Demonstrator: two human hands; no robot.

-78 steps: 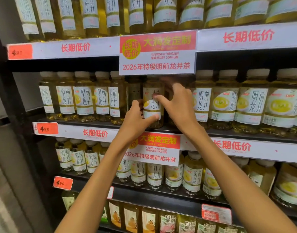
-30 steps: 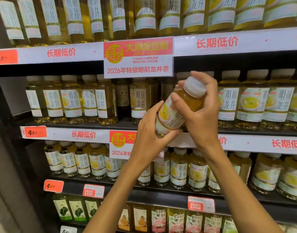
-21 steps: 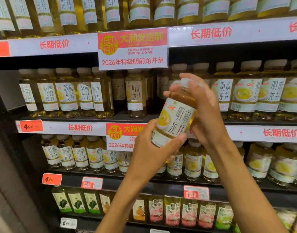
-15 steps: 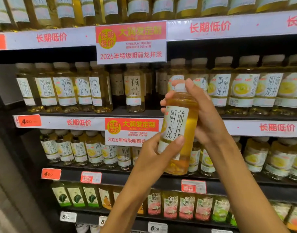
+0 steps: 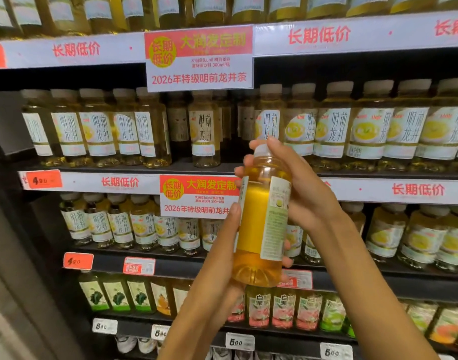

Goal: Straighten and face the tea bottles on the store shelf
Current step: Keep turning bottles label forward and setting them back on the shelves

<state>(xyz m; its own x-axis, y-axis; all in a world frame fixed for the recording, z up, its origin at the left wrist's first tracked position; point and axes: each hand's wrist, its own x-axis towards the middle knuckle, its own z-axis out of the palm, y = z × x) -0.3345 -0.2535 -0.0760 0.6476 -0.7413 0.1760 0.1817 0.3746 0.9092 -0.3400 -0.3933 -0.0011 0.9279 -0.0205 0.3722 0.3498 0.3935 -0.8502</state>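
I hold one tea bottle [image 5: 259, 229] upright in front of the shelf, clear of it, its label seam and back panel turned toward me. My left hand [image 5: 222, 253] grips its lower body from the left, thumb up along the side. My right hand [image 5: 300, 188] wraps the neck and upper body from the right, fingers over the white cap. Behind it, the middle shelf [image 5: 118, 181] carries a row of the same yellow tea bottles [image 5: 100, 131]. One bottle [image 5: 204, 131] stands alone, with dark gaps on both sides of it.
A hanging promo sign [image 5: 199, 58] covers the bottle tops on the middle shelf, and a second sign [image 5: 196, 196] hangs below. More tea bottles [image 5: 417, 237] fill the shelf under it. Mixed drinks [image 5: 282, 310] stand lower down. A dark upright frame [image 5: 12, 229] bounds the left side.
The bottle came off the middle shelf in both hands, dropped lower and went upright. It has been rotated, so its front label now faces away from me.
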